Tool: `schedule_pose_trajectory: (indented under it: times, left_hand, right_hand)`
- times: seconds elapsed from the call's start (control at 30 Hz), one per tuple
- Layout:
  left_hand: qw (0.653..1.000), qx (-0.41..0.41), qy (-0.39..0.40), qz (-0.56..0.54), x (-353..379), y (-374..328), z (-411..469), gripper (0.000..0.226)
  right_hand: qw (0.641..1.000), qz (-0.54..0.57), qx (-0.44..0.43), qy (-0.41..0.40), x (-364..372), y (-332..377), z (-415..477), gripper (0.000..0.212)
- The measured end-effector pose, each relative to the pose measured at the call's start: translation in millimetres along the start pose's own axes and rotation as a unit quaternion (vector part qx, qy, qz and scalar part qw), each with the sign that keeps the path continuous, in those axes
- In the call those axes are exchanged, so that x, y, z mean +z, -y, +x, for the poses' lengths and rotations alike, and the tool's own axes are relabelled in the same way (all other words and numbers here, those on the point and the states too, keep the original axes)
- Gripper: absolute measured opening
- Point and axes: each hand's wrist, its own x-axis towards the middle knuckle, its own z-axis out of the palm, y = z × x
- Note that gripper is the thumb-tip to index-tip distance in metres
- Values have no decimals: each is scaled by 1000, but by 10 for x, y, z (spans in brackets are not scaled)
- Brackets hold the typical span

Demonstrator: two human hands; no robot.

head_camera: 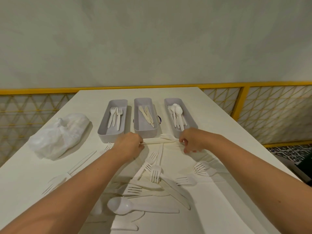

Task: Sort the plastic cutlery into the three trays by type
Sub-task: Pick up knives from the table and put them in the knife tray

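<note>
Three trays going: forks (115, 117) in the left tray (108, 138), knives (146, 115) in the middle tray (146, 133), spoons (177, 114) in the right tray (192, 120). My left hand (129, 144) pinches a knife (158, 142) lying just before the middle tray. My right hand (190, 142) curls at its far end, grip unclear. Reckon it gets lifted in next.

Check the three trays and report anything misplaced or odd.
Nothing is missorted: the left grey plastic tray holds forks, the middle grey tray knives, the right grey tray spoons. One oddity: a dark blue edge peeks out from under the middle tray on both sides; what it is cannot be told.
</note>
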Motion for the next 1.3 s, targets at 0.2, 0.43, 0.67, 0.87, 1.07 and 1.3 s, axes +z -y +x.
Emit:
schedule_pose_trajectory:
  times: [0.2, 0.43, 0.67, 0.87, 1.07, 1.3]
  left_hand:
    - [999, 23, -40, -5, 50, -29, -15, 24]
    - [988, 36, -140, -54, -11, -7, -73, 25]
    - [976, 20, -203, -75, -176, 111, -154, 25]
    - [926, 8, -211, -314, -297, 132, -292, 14]
    - [774, -84, -173, -603, -402, 201, -327, 32]
    - [645, -73, -141, -748, -523, 149, -351, 8]
  right_hand:
    - [998, -35, -10, -44, 129, -15, 16, 23]
    - [995, -60, -52, -68, 178, -45, 36, 13]
    - [992, -96, -59, -53, 158, -52, -22, 19]
    - [996, -86, -34, -15, 202, -12, -63, 17]
    - [995, -100, -21, -6, 193, 16, -85, 19]
    - [998, -50, -27, -17, 183, 101, -159, 6]
